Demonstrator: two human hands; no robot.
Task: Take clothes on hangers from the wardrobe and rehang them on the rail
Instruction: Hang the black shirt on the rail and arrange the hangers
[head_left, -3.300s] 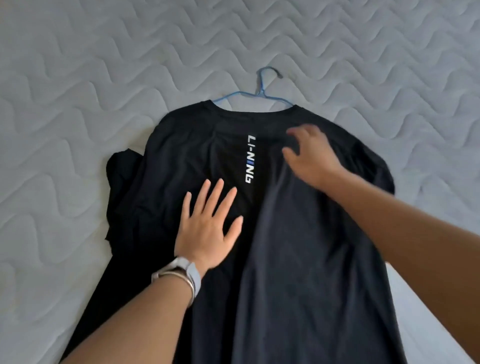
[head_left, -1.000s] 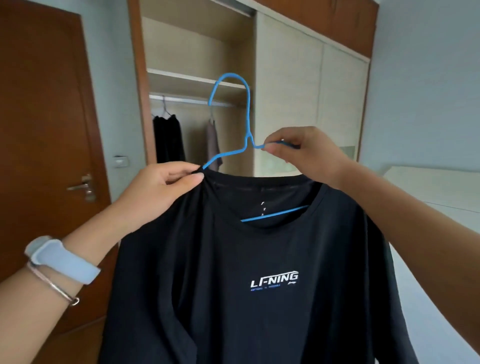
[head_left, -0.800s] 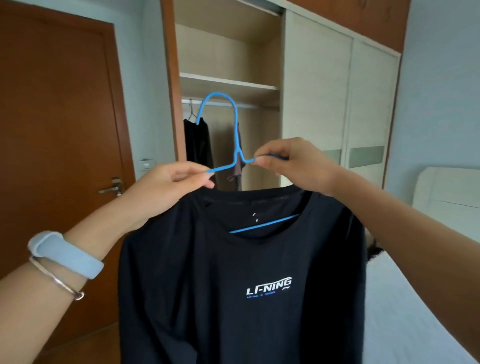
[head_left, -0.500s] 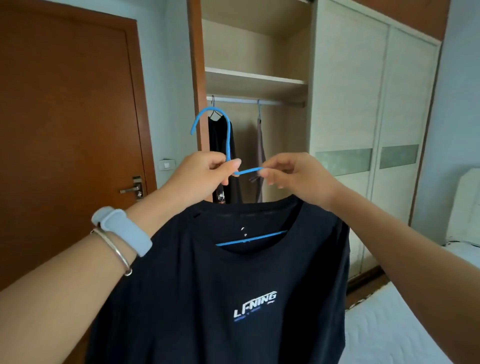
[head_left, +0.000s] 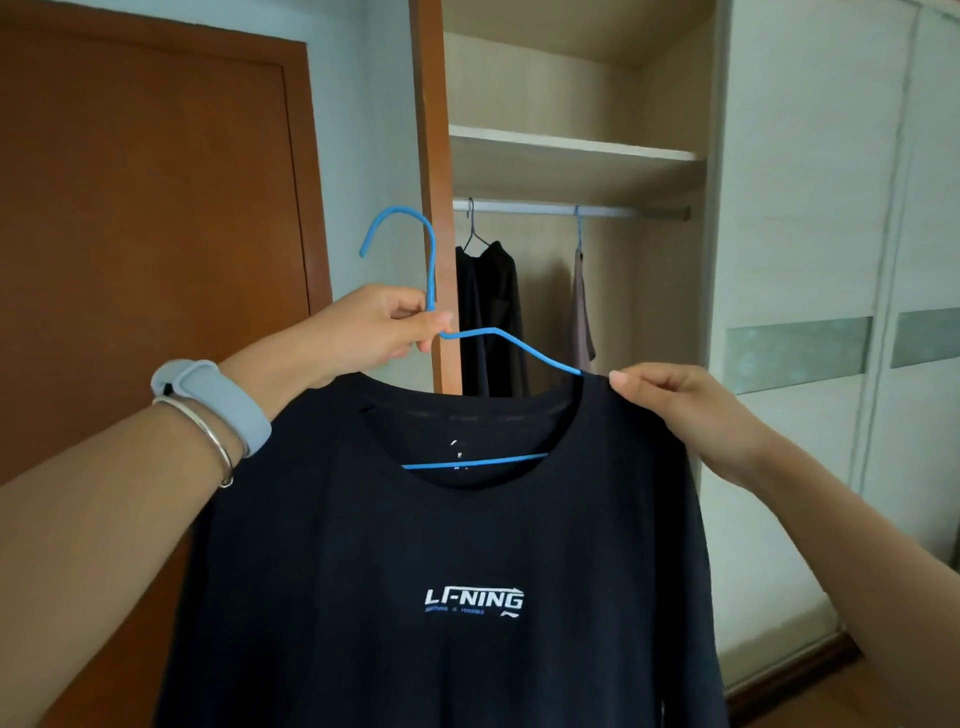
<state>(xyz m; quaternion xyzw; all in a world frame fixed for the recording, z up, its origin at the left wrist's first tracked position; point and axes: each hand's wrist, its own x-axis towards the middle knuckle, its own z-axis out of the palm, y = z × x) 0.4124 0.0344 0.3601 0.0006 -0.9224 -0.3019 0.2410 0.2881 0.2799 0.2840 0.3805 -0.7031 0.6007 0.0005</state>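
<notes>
A black T-shirt (head_left: 467, 545) with a white logo hangs on a blue wire hanger (head_left: 511, 344), held up in front of me. My left hand (head_left: 374, 332) pinches the hanger at the base of its hook. At the shirt's right shoulder, my right hand (head_left: 675, 400) pinches the fabric beside the hanger's arm. Behind the shirt, the open wardrobe shows its metal rail (head_left: 566, 209) under a shelf. On that rail hang a black garment (head_left: 491, 312) and a greyish-brown garment (head_left: 583, 312).
A brown door (head_left: 150, 208) stands shut at the left. The wardrobe's brown frame post (head_left: 434, 130) rises just behind the hanger hook. White sliding doors (head_left: 831, 260) close off the wardrobe's right side. Wooden floor shows at the lower right.
The view has swung from the bed to the wardrobe and come closer. My left hand moved from the shirt's left shoulder to the hook base; my right hand moved from the hanger's neck to the right shoulder.
</notes>
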